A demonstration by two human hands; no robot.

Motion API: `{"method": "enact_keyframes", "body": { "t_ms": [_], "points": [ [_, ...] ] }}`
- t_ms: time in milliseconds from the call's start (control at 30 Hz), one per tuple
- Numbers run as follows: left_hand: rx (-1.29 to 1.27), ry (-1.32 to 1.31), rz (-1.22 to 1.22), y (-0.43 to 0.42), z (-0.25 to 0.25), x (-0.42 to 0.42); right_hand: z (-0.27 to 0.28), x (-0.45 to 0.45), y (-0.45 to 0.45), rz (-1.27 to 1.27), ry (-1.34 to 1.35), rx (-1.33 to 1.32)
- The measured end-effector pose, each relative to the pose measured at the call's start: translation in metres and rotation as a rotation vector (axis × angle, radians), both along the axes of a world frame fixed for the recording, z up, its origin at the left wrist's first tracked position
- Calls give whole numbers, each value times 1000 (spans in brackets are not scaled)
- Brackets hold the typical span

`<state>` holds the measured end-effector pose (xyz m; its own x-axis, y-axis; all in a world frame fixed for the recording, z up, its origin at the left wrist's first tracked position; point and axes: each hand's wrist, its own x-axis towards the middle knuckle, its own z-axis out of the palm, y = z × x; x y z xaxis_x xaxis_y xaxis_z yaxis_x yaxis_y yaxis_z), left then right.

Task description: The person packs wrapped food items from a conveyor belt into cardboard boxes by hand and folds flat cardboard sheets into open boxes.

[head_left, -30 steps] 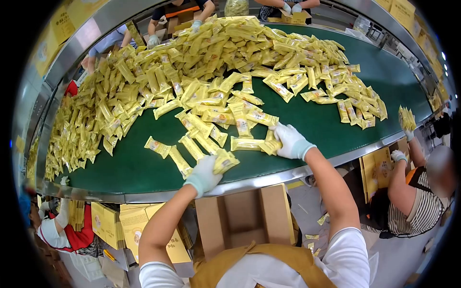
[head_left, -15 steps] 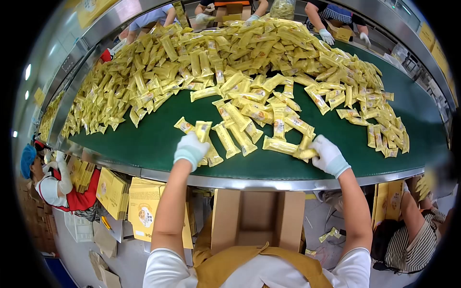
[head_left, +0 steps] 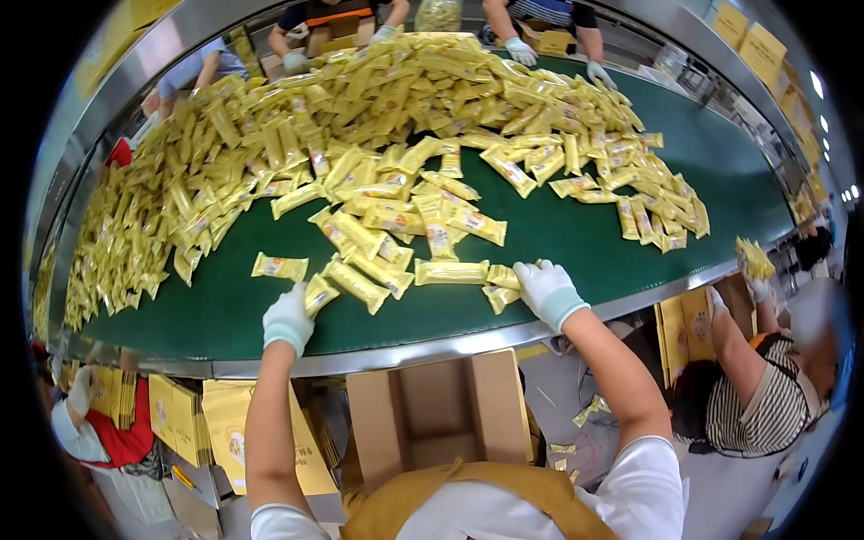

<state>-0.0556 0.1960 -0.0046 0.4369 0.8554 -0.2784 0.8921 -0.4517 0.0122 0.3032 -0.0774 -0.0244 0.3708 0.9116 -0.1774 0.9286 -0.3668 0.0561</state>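
Note:
Both my hands wear white gloves and work at the near edge of a green conveyor belt [head_left: 396,335]. With its fingers closed, my left hand [head_left: 288,318] grips the end of a small yellow snack packet [head_left: 319,293]. Another loose packet [head_left: 280,267] lies just beyond that hand. My right hand [head_left: 545,290] is closed around one end of a yellow packet [head_left: 505,277]; its fingertips are partly hidden. Between the hands lie several loose packets, among them one lying crosswise [head_left: 452,273]. A large heap of the same packets [head_left: 387,99] covers the far side.
An open cardboard box [head_left: 371,418] stands below the belt's metal rim [head_left: 414,355], in front of me. Flattened yellow cartons [head_left: 229,423] are stacked at left. Co-workers' gloved hands [head_left: 520,50] are across the belt; a person in a striped top [head_left: 760,409] sits at right.
My view has swung to the right. My left hand has shifted from two upright packets to one lying at a slant. My right hand stays on a packet at the near edge.

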Motion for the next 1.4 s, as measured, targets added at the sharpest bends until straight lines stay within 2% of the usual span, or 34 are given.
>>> {"method": "enact_keyframes", "body": {
  "t_ms": [33,167,267,300,400,467,600,667,733,767,833,867,933,1000,1067,1133,1167,1200,1233,1267,1300,1400],
  "points": [
    [5,11,0,-3,3,0,26,-4,-8,24,48,-56],
    [0,-4,17,-3,-1,0,40,11,-23,23,226,108],
    [-25,-24,50,-5,4,0,53,5,-26,40,177,244],
    [-28,-28,61,-5,5,1,59,0,-24,26,147,180],
    [-35,-48,102,-7,6,3,-1,5,-22,22,176,59],
    [-15,-46,126,-11,5,5,-1,7,-14,20,270,105],
    [26,-51,120,-14,-2,4,55,-16,24,70,417,244],
    [33,-47,133,-14,-2,5,51,-30,57,125,381,312],
    [54,-51,148,-13,-6,5,18,-40,91,120,287,233],
    [57,-58,129,-15,-4,5,1,-44,99,149,220,180],
    [69,-71,98,-14,0,1,6,-52,101,73,188,127],
    [192,-109,-26,-11,-8,-7,8,-52,98,61,185,94],
    [432,-170,-275,1,-36,-30,-16,-41,81,165,39,226],
    [366,-174,-384,2,-39,-41,-21,-39,52,300,-163,527],
    [402,-213,-454,-16,-35,-47,-24,-38,34,348,-117,535],
    [300,-219,-464,-26,-34,-49,-1,-61,16,331,-27,508],
    [251,-238,-407,-25,-34,-49,-8,-60,11,301,8,363],
    [200,-259,-358,-23,-29,-48,-17,-56,11,331,-73,403],
    [127,-249,-315,-21,-18,-44,-12,-52,13,280,10,340],
    [38,-133,-227,-21,-7,-36,-6,-48,16,227,95,277],
    [78,-121,-260,-19,-10,-33,1,-47,19,188,84,268],
    [78,-92,-372,-8,-21,-47,35,-47,40,105,106,-189]
  ]
}}
